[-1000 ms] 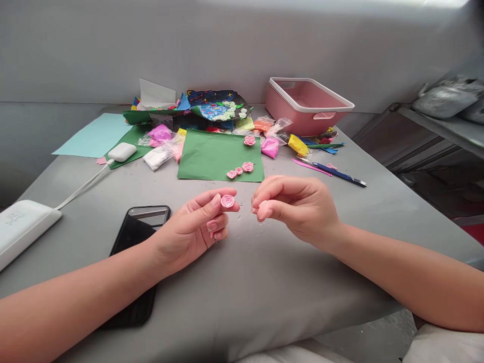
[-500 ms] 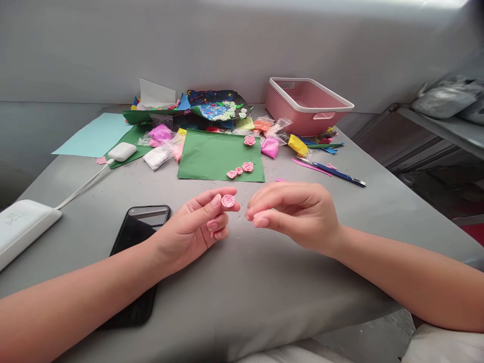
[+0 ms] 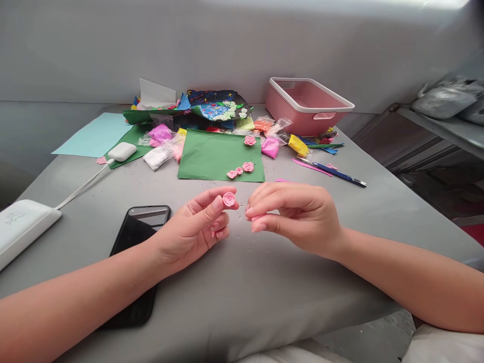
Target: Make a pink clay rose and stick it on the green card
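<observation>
Between the thumb and forefinger of my left hand (image 3: 200, 219) is a small pink clay rose (image 3: 229, 199), its spiral facing up. A bit of pink clay (image 3: 213, 233) shows at the curled lower fingers of that hand. Just to the right, my right hand (image 3: 297, 214) is closed in a pinch, with a sliver of pink clay (image 3: 257, 218) showing between thumb and fingertips, apart from the rose. Beyond both hands lies a green sheet (image 3: 212, 154) bearing several pink clay roses, one rose (image 3: 249, 140) at its upper right corner and others near the lower right.
A black phone (image 3: 132, 302) lies under my left forearm. At left are a white power bank (image 3: 26, 229) and a white earphone case (image 3: 122, 152). Clay packets (image 3: 160, 134), a pink basket (image 3: 310, 103) and a dark blue tool (image 3: 340, 174) sit farther back.
The rose has turned slightly in my left fingers and moved up a little. My right hand's thumb and fingers have shifted slightly, still pinched.
</observation>
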The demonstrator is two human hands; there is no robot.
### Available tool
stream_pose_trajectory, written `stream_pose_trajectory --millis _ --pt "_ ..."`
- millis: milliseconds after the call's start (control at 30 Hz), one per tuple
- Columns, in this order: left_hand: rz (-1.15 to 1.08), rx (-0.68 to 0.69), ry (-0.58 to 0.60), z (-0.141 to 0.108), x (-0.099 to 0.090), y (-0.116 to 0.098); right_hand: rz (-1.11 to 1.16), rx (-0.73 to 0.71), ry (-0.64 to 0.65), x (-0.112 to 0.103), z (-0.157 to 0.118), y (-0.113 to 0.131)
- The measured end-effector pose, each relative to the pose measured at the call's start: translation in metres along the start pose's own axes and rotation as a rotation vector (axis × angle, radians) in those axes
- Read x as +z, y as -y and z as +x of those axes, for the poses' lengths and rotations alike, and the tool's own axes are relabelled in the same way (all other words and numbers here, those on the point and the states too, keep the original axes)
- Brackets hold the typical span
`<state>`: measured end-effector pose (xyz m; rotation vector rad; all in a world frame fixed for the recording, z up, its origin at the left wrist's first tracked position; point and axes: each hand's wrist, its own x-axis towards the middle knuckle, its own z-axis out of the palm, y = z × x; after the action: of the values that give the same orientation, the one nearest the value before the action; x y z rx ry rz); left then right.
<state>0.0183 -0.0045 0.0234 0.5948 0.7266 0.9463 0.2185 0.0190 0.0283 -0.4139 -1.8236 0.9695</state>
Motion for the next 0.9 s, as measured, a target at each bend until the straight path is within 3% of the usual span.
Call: stream_pose_trajectory --millis 433,700,900 --pt "0.02 0.0 0.011 -0.0002 -0.0005 -0.001 -0.058 -0.08 0.046 0.0009 -0.0006 -0.0015" --pt "0.032 -0.011 0.004 0.0002 0.0008 -0.0027 0.016 -0.21 0.131 0.0039 -0.0015 0.0054" --pt "0.028 -0.017 0.013 0.0009 0.0001 -0.0034 -0.032 -0.188 0.046 0.0034 -0.0015 0.0042"
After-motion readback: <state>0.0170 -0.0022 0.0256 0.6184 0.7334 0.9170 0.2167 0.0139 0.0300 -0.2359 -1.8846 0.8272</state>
